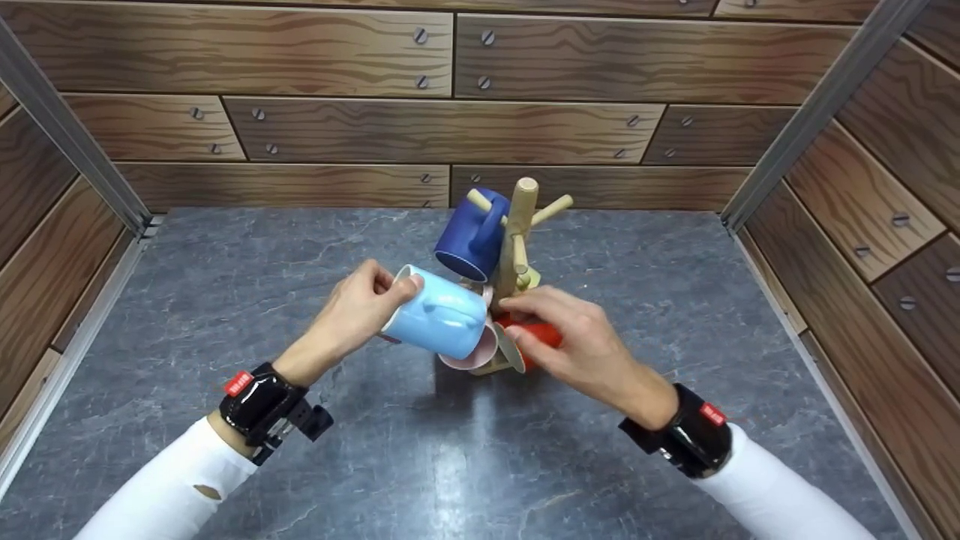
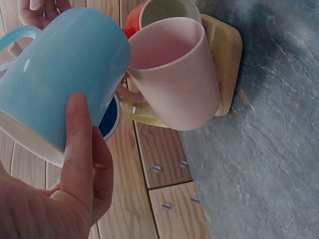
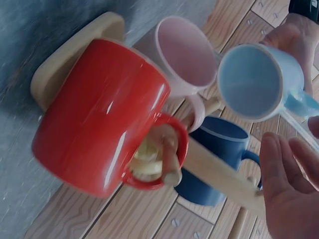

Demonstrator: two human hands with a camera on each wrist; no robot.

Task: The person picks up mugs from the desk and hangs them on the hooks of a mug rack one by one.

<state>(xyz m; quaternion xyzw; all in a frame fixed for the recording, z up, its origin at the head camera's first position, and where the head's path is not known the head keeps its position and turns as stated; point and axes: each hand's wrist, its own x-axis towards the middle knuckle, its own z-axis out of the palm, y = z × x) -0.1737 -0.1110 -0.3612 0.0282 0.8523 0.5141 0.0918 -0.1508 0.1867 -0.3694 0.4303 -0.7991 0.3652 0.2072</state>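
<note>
In my left hand [image 1: 360, 304] is a light blue mug [image 1: 439, 311], tipped on its side, with my thumb along its wall and its pale rim toward the palm. My right hand [image 1: 577, 337] has loosely bent fingers near the mug rack's post [image 1: 517, 232] and holds nothing; in the right wrist view its fingertips are close to the light blue handle. A red mug [image 3: 102, 117] has a peg through its handle. Beside it is a pink mug [image 2: 174, 74], overlapped by the light blue one in the head view. A dark blue mug [image 1: 472, 232] hangs from an upper peg.
The wooden rack's base [image 2: 227, 64] stands on a grey marbled surface [image 1: 300, 450]. A bare upper peg [image 1: 553, 210] points back right. Something yellow [image 1: 530, 279], partly hidden, shows behind the post. Wood-patterned walls [image 1: 337, 135] enclose the back and sides.
</note>
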